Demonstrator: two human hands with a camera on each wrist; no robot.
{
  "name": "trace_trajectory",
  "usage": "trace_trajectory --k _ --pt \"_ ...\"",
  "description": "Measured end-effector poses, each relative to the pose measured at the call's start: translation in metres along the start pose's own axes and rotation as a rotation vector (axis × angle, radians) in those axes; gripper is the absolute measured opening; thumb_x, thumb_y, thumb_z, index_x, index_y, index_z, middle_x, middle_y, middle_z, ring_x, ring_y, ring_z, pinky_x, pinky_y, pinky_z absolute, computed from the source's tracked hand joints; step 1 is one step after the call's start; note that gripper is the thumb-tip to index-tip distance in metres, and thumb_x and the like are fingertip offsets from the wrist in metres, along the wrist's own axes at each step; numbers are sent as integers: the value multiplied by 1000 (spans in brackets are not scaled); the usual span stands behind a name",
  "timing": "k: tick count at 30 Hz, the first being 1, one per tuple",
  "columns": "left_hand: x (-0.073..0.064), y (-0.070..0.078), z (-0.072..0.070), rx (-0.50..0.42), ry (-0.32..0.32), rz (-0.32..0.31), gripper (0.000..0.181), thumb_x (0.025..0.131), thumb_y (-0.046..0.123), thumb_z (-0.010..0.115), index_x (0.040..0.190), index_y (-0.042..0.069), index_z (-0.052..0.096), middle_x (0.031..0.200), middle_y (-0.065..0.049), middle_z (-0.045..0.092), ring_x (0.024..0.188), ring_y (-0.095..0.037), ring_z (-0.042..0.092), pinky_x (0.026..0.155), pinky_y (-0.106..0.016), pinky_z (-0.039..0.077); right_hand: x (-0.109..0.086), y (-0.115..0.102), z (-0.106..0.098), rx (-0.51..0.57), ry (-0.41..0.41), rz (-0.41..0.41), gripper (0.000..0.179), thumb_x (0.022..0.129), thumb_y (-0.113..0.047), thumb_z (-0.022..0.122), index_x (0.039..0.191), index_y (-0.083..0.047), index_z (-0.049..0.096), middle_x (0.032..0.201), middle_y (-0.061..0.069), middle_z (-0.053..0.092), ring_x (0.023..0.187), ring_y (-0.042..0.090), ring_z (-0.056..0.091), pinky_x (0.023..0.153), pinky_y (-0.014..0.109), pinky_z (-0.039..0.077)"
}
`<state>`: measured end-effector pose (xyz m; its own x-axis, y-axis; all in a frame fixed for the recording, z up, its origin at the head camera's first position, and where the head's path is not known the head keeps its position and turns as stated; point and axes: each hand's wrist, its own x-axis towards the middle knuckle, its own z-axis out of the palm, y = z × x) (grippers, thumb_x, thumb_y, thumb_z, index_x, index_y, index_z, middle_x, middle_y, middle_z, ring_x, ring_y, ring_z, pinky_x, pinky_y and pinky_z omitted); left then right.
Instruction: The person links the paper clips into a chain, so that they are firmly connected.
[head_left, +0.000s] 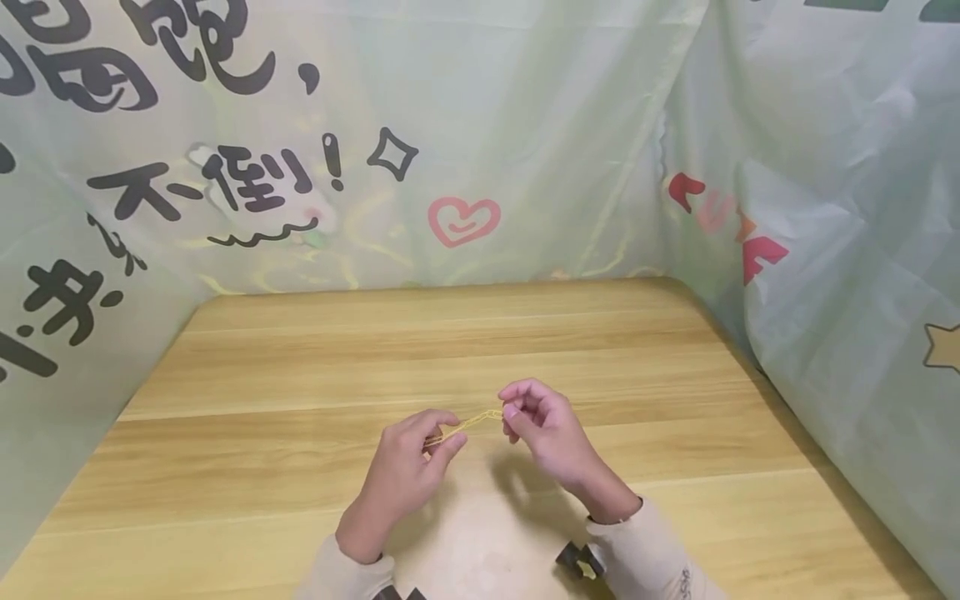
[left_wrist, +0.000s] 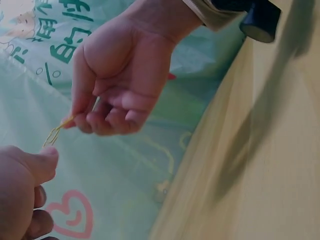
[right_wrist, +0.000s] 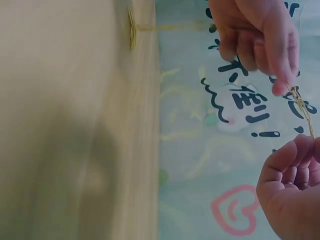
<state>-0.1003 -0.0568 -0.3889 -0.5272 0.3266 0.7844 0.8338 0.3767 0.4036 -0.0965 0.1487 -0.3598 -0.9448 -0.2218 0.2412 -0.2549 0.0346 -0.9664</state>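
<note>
Thin yellow rubber bands (head_left: 476, 419), looped into a short strand, stretch between my two hands. My left hand (head_left: 405, 462) pinches one end between thumb and fingers, and strands show under its fingertips. The other end sits between the thumb and forefinger of my right hand (head_left: 553, 437), held slightly higher, its remaining fingers curled. In the left wrist view, narrow loops of the bands (left_wrist: 51, 136) show between the fingertips. The right wrist view has the strand (right_wrist: 301, 105) running straight from one hand to the other, its ends hidden by the fingers.
A small bundle of yellow strands (right_wrist: 132, 30) appears by the wooden table (head_left: 300, 350) in the right wrist view. Pale green printed cloth (head_left: 555, 150) hangs along the table's back and sides. Dark camera mounts (head_left: 579, 560) sit at the sleeved wrists.
</note>
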Motion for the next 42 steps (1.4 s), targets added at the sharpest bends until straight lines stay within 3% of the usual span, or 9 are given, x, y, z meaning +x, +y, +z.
trace_trajectory --k 8,13,21,27,35,39,42 --pt "1 -14 -11 14 -96 -75 18 90 15 70 96 -1 66 61 9 40 54 4 30 45 -13 31 9 -8 -19 -56 39 -7 10 95 9 49 103 12 53 79 10 54 67 15 54 63 25 50" --pt "3 -19 -21 -10 -133 -96 14 90 12 69 95 -1 66 63 10 44 54 4 32 46 -16 34 12 -7 -31 -69 53 2 7 95 9 48 101 11 52 79 11 53 67 15 52 63 24 49" --pt "6 -28 -42 0 -241 -235 10 88 9 70 94 2 68 64 15 45 52 2 36 47 -20 39 15 -7 -49 -104 102 55 5 98 7 45 100 8 50 81 11 51 71 16 53 69 27 50" --pt "9 -32 -57 15 -273 -279 6 90 10 69 93 5 68 65 15 48 53 1 39 49 -22 41 18 -7 -64 -59 173 99 5 100 7 40 101 8 45 94 13 49 81 13 61 79 26 52" --pt "12 -32 -69 -7 -310 -305 7 91 9 67 85 8 66 62 14 47 51 1 36 46 -22 38 19 -4 -75 -29 197 111 3 101 7 37 103 7 39 102 11 48 91 11 65 83 26 53" --pt "13 -33 -74 19 -369 -331 8 91 10 67 84 9 65 68 13 56 55 0 43 52 -23 44 19 -5 -77 -16 203 118 3 100 8 37 103 7 38 101 11 46 91 12 65 83 27 53" --pt "12 -35 -77 38 -429 -348 9 92 13 67 84 10 65 66 14 54 54 0 41 52 -23 43 19 -5 -78 3 215 119 4 100 9 36 103 6 38 99 12 45 92 11 65 84 27 53"
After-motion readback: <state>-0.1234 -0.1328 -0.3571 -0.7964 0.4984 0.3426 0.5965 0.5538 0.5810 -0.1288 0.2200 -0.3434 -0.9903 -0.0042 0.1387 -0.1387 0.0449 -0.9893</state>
